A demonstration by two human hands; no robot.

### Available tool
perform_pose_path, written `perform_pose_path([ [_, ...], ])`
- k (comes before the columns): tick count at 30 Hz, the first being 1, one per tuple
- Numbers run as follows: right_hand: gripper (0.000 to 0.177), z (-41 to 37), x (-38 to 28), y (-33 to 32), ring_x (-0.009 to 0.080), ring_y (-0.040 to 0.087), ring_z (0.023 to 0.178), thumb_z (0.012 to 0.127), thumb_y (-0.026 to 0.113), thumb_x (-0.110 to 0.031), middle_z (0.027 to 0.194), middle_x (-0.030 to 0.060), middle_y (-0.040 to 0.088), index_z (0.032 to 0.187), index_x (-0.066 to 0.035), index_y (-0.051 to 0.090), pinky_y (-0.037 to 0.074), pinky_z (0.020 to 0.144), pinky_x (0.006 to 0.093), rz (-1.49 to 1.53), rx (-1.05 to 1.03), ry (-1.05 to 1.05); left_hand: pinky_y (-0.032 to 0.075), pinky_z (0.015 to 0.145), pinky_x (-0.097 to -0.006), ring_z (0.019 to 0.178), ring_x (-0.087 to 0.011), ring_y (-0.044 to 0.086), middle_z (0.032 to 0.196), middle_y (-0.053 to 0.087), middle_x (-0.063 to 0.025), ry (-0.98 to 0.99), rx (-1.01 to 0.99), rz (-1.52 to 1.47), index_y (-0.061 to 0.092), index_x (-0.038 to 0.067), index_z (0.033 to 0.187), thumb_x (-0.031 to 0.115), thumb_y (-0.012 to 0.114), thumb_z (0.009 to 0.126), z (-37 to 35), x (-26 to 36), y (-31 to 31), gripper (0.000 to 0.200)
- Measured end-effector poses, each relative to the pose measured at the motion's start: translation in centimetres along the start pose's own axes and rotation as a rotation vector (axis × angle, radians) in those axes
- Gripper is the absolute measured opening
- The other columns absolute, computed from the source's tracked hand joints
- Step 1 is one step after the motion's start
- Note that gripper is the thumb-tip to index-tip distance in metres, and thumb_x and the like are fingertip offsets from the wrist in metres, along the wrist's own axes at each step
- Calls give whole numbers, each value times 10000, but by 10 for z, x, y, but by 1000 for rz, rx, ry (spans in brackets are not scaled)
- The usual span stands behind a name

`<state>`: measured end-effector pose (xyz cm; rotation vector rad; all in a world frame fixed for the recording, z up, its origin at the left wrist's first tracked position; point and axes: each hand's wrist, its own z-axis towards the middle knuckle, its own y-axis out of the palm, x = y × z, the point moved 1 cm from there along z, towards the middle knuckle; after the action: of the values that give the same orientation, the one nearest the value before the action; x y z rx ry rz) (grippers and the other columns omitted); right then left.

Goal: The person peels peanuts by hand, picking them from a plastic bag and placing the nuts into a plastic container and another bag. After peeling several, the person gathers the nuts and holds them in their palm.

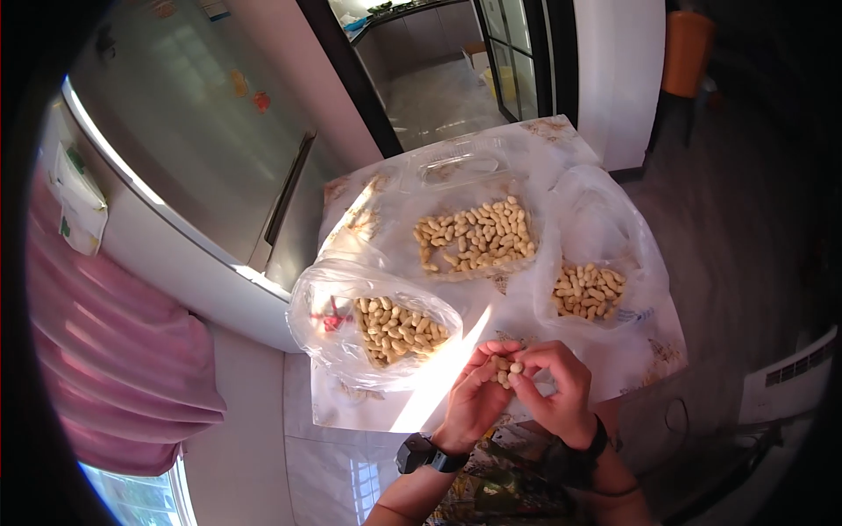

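I am holding a few peanuts (pixel 505 372) on the near side of the clear tray (pixel 427 266), above the near part of the patterned surface (pixel 605 355). My left hand (pixel 476 396) is curling half closed around them, and my right hand (pixel 558 391) is closing thumb and fingertips on the same little group; how firmly either hand is pressing, I cannot tell. The tray is resting near the middle of the surface, with a loose spread of unshelled peanuts (pixel 491 232) lying in it. Nearer me and to the left of the tray, a clear plastic bag (pixel 324 355) is sitting open around a heap of peanuts (pixel 395 331), a red mark or tie showing on its left side. To the right of the tray and slightly nearer me, a second plastic bag (pixel 583 197) is holding another heap (pixel 588 291). These two bags are flanking the way between my hands and the tray, their crumpled plastic bulging over the surface. Just beyond the tray, a clear plastic lid or box (pixel 460 167) is lying. A bright strip of sunlight is crossing the surface on the tray's near side, between the left bag and my hands. Farther beyond the tray, a dark-framed doorway (pixel 438 96) is standing open, and a large refrigerator (pixel 202 114) is rising to the tray's left.
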<state>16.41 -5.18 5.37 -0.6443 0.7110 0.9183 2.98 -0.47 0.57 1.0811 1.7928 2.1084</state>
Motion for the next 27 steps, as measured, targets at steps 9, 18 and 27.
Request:
perform_pose_path([
  [9, 174, 9, -11, 18, 223, 656, 734, 796, 749, -29, 943, 114, 688, 939, -33, 649, 530, 641, 314, -21, -77, -40, 462, 948, -334, 1073, -185, 571, 1185, 593, -100, -35, -11, -84, 532, 48, 1227, 146, 503, 1012, -5, 1, -6, 237],
  [18, 235, 39, -3, -57, 278, 642, 794, 757, 755, 2, 898, 119, 659, 964, -32, 650, 517, 707, 351, -445, 152, -64, 478, 854, -331, 1124, -242, 579, 1219, 619, -114, -32, 34, -94, 561, 80, 1162, 178, 555, 997, -2, 1, -4, 192],
  [27, 270, 3, -10, -23, 268, 649, 792, 746, 784, -9, 913, 113, 661, 986, -26, 663, 529, 688, 340, -236, -112, -89, 390, 1102, -394, 1322, -298, 476, 1370, 529, -159, -12, 9, -245, 527, 41, 1236, 324, 528, 1013, -2, 5, -1, 360],
])
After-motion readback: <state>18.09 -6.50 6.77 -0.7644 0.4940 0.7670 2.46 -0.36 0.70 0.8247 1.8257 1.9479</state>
